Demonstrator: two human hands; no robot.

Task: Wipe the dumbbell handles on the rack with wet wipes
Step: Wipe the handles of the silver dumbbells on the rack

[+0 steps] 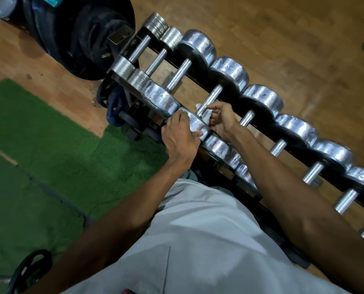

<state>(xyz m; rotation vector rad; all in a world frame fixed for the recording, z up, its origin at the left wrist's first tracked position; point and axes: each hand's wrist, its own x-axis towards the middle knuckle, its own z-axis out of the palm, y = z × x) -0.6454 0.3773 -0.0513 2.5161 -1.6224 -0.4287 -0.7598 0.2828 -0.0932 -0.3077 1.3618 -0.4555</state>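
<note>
While left hand grips dimpled chrome head, right hand pinches crumpled wipe.

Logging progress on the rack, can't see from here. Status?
Left hand grips the near head of the fourth dumbbell. Right hand holds the wet wipe at its handle. Nothing in the way.

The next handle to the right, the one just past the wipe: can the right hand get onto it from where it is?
Probably yes. The right hand, holding the wet wipe on one handle, sits beside the next handle, whose bare bar shows nothing over it.
</note>
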